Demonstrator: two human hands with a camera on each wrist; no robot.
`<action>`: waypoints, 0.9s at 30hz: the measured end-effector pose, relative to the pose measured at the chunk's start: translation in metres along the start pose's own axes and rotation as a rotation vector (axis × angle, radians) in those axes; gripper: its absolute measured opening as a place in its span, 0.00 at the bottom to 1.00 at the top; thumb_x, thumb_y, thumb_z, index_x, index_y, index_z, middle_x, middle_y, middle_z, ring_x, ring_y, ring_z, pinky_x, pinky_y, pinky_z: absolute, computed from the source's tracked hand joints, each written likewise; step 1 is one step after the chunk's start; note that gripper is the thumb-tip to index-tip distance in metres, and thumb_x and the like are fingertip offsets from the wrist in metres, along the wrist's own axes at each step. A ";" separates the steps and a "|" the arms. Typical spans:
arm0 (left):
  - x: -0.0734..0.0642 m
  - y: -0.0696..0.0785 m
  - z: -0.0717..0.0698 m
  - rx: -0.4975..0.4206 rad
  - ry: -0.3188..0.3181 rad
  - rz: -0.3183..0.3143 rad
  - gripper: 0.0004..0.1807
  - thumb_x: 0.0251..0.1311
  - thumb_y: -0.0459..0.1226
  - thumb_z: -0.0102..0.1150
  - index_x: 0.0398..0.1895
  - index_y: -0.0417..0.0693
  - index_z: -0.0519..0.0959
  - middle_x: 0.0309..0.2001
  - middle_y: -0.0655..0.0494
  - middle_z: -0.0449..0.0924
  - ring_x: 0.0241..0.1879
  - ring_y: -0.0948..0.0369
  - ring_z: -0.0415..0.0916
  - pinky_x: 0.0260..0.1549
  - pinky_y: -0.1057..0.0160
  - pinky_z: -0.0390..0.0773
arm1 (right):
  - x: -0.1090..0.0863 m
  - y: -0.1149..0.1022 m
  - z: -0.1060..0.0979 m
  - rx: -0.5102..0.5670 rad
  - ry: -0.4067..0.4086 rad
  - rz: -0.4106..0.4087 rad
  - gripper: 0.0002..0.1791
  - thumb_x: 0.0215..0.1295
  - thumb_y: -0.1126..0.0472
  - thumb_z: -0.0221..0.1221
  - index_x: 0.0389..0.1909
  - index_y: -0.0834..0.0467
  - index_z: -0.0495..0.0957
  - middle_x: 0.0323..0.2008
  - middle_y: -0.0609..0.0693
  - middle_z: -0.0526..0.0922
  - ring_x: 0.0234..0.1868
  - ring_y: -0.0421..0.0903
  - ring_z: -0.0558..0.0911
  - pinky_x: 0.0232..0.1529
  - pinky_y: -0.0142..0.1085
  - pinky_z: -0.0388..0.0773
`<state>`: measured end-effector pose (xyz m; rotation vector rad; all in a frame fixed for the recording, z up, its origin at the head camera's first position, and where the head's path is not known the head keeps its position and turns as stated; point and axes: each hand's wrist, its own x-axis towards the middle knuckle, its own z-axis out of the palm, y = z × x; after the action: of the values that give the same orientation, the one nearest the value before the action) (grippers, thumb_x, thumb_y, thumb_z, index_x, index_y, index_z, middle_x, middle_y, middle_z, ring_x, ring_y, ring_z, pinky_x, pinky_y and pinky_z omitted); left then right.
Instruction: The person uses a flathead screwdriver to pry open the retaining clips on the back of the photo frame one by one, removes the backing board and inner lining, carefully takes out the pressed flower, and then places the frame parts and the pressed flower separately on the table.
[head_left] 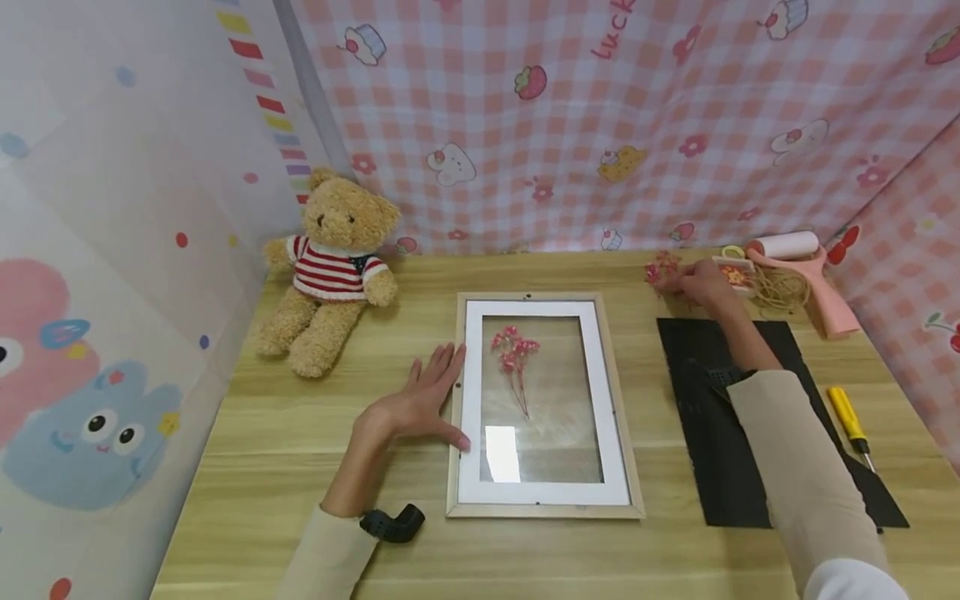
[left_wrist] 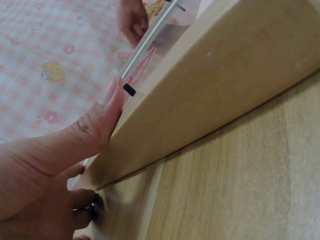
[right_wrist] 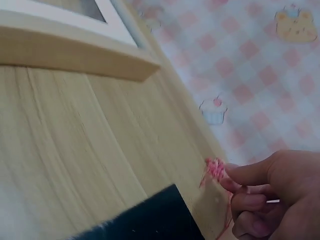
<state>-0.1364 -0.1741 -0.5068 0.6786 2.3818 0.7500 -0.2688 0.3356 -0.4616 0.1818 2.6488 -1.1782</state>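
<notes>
A light wooden picture frame with a white mat lies flat before me. Under or on its glass rests a pink dried flower sprig. My left hand lies along the frame's left side, fingers spread and straight, thumb over the edge; the left wrist view has the thumb against the wooden side. At the table's back right, my right hand pinches another pink dried flower sprig between thumb and forefinger, its thin stem hanging below.
Beneath my right forearm is a black backing board, with a yellow-handled screwdriver beside it. Twine, a white roll and a pink tool crowd the back right corner. A teddy bear sits back left.
</notes>
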 end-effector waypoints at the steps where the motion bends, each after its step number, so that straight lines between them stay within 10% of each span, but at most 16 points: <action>1: 0.000 0.001 -0.001 -0.001 0.000 -0.002 0.85 0.51 0.60 0.85 0.90 0.55 0.22 0.89 0.46 0.16 0.88 0.50 0.13 0.85 0.39 0.21 | -0.004 -0.001 0.003 0.015 0.021 -0.021 0.15 0.81 0.62 0.61 0.41 0.72 0.84 0.22 0.40 0.75 0.26 0.38 0.72 0.26 0.33 0.72; 7: -0.002 0.005 -0.002 0.005 -0.010 -0.009 0.85 0.52 0.60 0.84 0.90 0.55 0.22 0.89 0.46 0.16 0.88 0.50 0.13 0.85 0.39 0.21 | -0.041 -0.015 0.028 0.067 0.040 -0.141 0.22 0.85 0.59 0.56 0.58 0.78 0.80 0.34 0.51 0.85 0.28 0.35 0.78 0.29 0.30 0.76; 13: 0.000 0.006 -0.003 0.018 -0.024 -0.015 0.85 0.53 0.60 0.84 0.89 0.54 0.21 0.89 0.46 0.15 0.88 0.50 0.12 0.85 0.39 0.21 | -0.093 -0.054 0.062 0.002 -0.018 -0.192 0.24 0.87 0.53 0.56 0.63 0.72 0.81 0.54 0.70 0.85 0.43 0.56 0.88 0.38 0.33 0.81; 27: 0.001 0.008 -0.006 0.010 -0.020 0.001 0.85 0.52 0.60 0.84 0.90 0.49 0.23 0.90 0.42 0.19 0.89 0.47 0.15 0.85 0.37 0.22 | -0.167 -0.129 0.159 -0.142 -0.083 -0.296 0.16 0.77 0.58 0.68 0.53 0.67 0.87 0.45 0.58 0.88 0.40 0.49 0.84 0.42 0.42 0.82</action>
<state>-0.1381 -0.1699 -0.4973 0.6885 2.3686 0.7286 -0.1083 0.1285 -0.4282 -0.2874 2.7369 -1.0443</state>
